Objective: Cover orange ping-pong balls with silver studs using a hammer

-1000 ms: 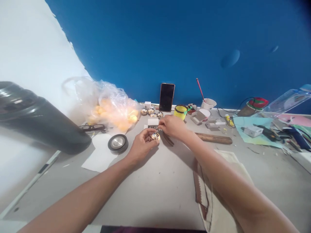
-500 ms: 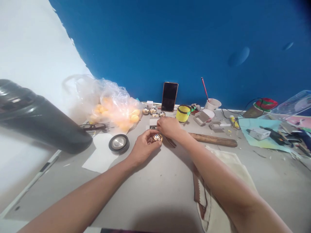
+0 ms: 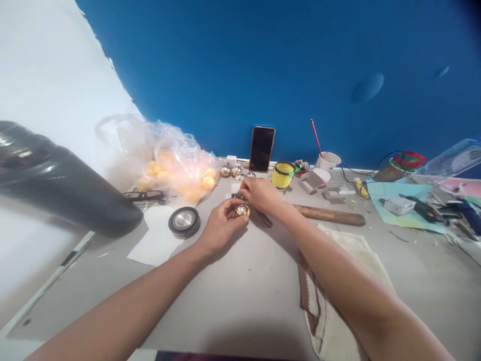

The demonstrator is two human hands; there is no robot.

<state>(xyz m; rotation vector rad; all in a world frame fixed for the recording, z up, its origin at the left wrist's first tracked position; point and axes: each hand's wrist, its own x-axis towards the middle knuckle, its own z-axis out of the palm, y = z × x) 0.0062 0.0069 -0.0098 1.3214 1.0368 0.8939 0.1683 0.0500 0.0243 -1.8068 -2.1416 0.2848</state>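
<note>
My left hand (image 3: pixel 221 223) is closed around a small orange ball partly covered with shiny mirror pieces (image 3: pixel 242 211), low over the table. Just beyond it, my right hand (image 3: pixel 259 193) has its fingers pinched together above a dark patch of small shiny pieces (image 3: pixel 237 196). Whatever the right fingertips hold, if anything, is too small to make out. Several finished-looking mirrored balls (image 3: pixel 236 171) sit behind the hands near the wall. Beside the right wrist lies a dark curved tool (image 3: pixel 264 218), partly covered by the hand.
Left stand a large dark bottle (image 3: pixel 75 185), a round lid (image 3: pixel 184 221) and a plastic bag of orange balls (image 3: pixel 180 173). A phone (image 3: pixel 262 149) leans on the wall. Right lie a yellow tape roll (image 3: pixel 282 175), a wooden stick (image 3: pixel 330 215), a cloth bag (image 3: pixel 353 260) and a paper cup (image 3: pixel 327 160).
My right hand has shifted slightly left, closer to the shiny pieces. My left hand keeps hold of the ball, almost unmoved.
</note>
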